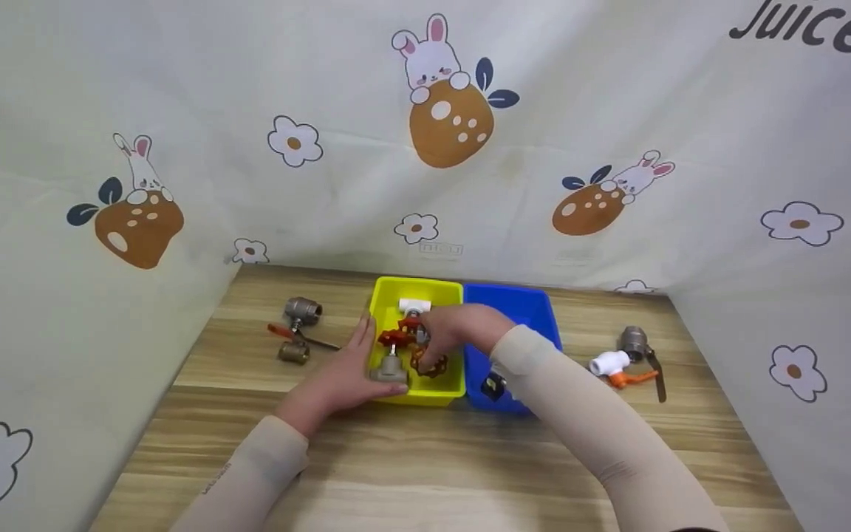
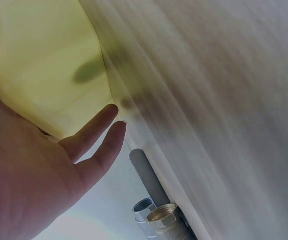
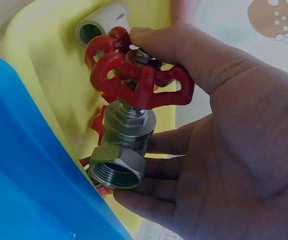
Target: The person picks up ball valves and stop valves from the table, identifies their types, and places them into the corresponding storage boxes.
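Note:
My right hand (image 1: 455, 329) reaches into the yellow bin (image 1: 436, 389). It grips a metal gate valve (image 3: 128, 122), thumb on the red handwheel (image 3: 144, 90) and fingers behind the threaded body. My left hand (image 1: 333, 380) rests against the bin's left side, its fingers straight and its thumb by the front rim. The left wrist view shows two extended fingers (image 2: 101, 150) beside the yellow wall. Inside the bin lie a grey-beige valve (image 1: 391, 367) with a red handwheel, a white plastic fitting (image 1: 415, 305) and another red handwheel (image 1: 429, 363).
A blue bin (image 1: 510, 295) adjoins the yellow one, with a black-handled item (image 1: 493, 386) partly hidden under my right arm. Left on the wooden table lie two metal ball valves (image 1: 302, 310). On the right are a metal valve (image 1: 633, 342) and a white valve (image 1: 609, 362) with an orange handle.

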A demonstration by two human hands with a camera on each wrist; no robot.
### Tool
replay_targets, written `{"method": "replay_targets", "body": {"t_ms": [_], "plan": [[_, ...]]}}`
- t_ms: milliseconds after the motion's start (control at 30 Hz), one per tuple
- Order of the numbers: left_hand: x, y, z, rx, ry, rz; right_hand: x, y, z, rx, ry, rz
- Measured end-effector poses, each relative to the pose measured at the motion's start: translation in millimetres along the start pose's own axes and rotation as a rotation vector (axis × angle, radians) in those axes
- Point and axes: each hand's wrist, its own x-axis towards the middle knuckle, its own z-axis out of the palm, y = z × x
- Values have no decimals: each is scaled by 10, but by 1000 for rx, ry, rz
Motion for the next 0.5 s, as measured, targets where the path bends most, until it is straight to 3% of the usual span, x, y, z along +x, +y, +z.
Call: {"method": "replay_targets", "body": {"t_ms": [233, 500], "plan": [[26, -10, 13, 34, 19, 37, 39, -8, 12, 4, -16, 13], [31, -25, 21, 23, 20, 32, 36, -36, 20, -45, -13, 57]]}}
